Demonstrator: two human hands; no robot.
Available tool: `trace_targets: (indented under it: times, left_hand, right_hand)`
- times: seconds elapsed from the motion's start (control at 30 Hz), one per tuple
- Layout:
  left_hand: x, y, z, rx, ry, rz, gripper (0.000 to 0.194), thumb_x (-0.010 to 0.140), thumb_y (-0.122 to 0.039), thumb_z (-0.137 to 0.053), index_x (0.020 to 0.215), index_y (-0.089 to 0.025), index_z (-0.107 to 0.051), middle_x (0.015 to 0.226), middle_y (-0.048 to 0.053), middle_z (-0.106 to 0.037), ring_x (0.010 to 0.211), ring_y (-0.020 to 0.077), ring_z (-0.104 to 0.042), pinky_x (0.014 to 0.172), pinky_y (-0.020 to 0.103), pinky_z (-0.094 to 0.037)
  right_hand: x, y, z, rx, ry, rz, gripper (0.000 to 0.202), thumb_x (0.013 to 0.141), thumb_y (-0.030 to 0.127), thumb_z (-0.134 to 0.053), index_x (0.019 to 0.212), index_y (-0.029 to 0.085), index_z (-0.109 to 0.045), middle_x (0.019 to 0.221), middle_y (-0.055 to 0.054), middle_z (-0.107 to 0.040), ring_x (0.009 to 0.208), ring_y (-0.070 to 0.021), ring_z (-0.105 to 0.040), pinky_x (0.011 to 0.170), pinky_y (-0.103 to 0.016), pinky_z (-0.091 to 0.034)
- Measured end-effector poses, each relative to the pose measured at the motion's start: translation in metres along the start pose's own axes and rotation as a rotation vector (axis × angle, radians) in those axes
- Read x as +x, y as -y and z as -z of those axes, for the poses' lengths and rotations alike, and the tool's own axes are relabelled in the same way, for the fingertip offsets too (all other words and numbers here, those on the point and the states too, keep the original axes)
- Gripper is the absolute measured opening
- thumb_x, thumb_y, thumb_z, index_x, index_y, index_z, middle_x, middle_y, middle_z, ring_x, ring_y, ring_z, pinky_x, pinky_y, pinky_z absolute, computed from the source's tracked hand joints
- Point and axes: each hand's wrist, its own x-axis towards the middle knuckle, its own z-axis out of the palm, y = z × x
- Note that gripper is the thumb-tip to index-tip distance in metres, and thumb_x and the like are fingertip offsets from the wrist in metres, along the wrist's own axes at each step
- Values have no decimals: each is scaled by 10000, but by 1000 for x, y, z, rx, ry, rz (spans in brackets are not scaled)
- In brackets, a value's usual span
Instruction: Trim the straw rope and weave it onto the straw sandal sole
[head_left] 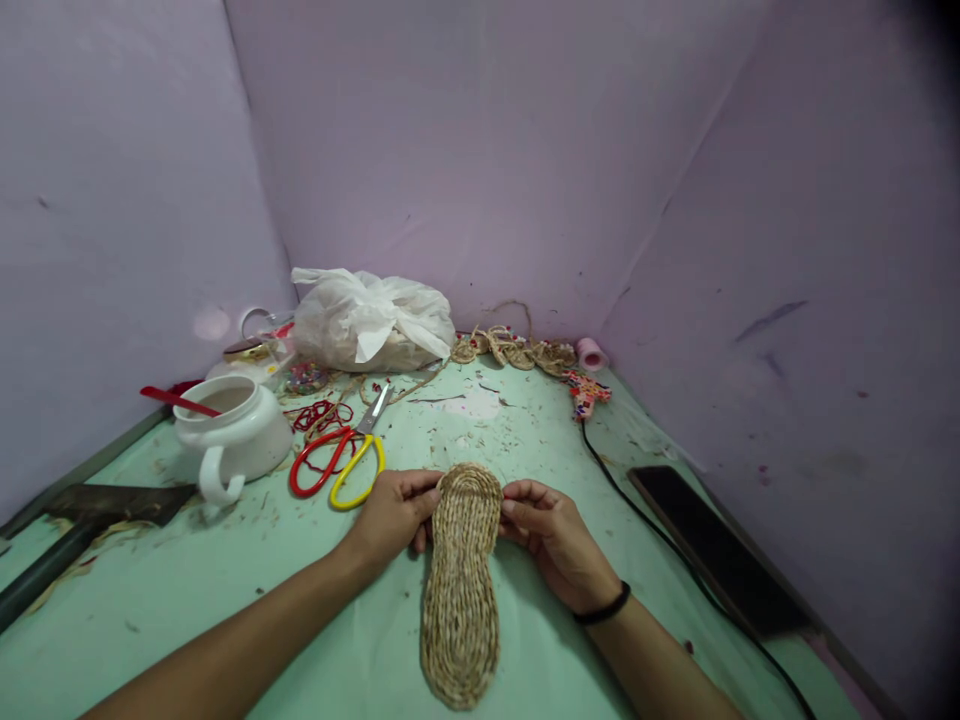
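Note:
A braided straw shoe sole (461, 590) lies lengthwise in front of me, its rounded far end lifted a little between my hands. My left hand (397, 512) pinches the left edge of that far end with thumb and fingers. On the opposite edge, my right hand (551, 535) grips the sole the same way; a black band circles that wrist. Just beyond my left hand lie scissors (349, 450) with one red and one yellow handle, blades pointing away. Fingers partly hide behind the sole.
On the left stand a white pot (236, 430) with a red stick in it and a dark hammer-like tool (90, 520). At the back are a tied plastic bag (375, 320), woven straw pieces (517, 350) and a pink spool (591, 355). A black cable (645, 520) passes a dark slab (712, 545) at right.

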Motion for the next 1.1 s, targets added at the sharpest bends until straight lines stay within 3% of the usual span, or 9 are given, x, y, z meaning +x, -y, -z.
trace_targets:
  times: [0.37,0.7,0.9,1.1]
  left_hand:
    - [0,-1,-1,-30,-7,16,354,666,-328,-576,917,-91,-656,448,-15,-542,295,56,-402,315,171,-292]
    - [0,-2,-1,-55,3,22,326,671,-302,-562,898,-84,-648,452,-21,-542,289,50,-410,315,166,-292]
    - [0,4,-6,-144,-127,1,361,629,-256,-580,960,-118,-536,493,-75,-499,285,53,-419,298,170,-330]
    - [0,7,-3,-197,-102,-9,263,636,-301,-594,819,-154,-477,496,-79,-482,325,58,-423,304,178,-369]
  right_hand:
    - [1,0,0,-22,0,6,233,432,167,-781,591,132,-615,537,9,-605,492,-99,-549,553,-252,-468]
    - [2,-4,2,-159,-21,121,178,472,184,-764,575,143,-625,546,7,-609,510,-107,-545,541,-249,-470]
    - [2,-4,2,-177,-17,131,195,467,200,-772,586,143,-627,564,2,-612,523,-114,-556,540,-252,-486]
    - [1,-3,2,-200,17,159,192,488,210,-764,601,142,-625,557,9,-611,501,-102,-552,530,-234,-479]
